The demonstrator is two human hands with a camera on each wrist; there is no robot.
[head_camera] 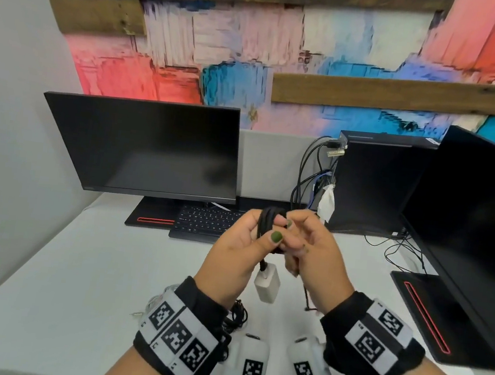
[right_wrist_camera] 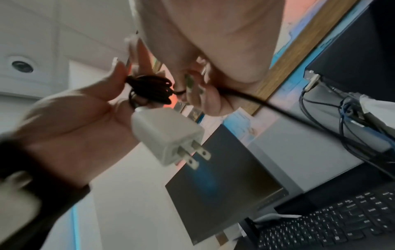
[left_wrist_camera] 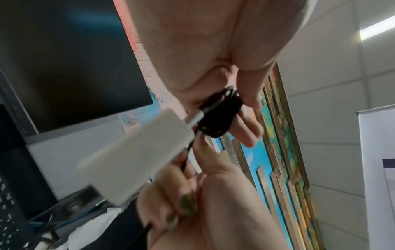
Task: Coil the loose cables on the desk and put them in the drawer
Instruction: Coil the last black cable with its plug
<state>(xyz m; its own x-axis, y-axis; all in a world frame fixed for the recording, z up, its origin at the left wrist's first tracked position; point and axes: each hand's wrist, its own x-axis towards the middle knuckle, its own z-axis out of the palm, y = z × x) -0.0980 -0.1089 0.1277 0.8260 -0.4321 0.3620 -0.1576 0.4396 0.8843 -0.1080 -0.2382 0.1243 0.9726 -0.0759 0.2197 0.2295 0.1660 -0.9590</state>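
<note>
No readable text anywhere.

The keyboard [right_wrist_camera: 333, 225] keys carry legends too blurred to read, the small logo on the left monitor [head_camera: 142, 147] bezel cannot be made out, and the wristbands [head_camera: 175, 331] show only black-and-white square code markers.

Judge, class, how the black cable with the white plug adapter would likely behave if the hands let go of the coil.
The black cable looks thin and floppy, so its loops would probably spring loose. The white plug adapter dangles below the left hand, so it likely swings and drags that end down. The tail in the right hand hangs limp.
</note>
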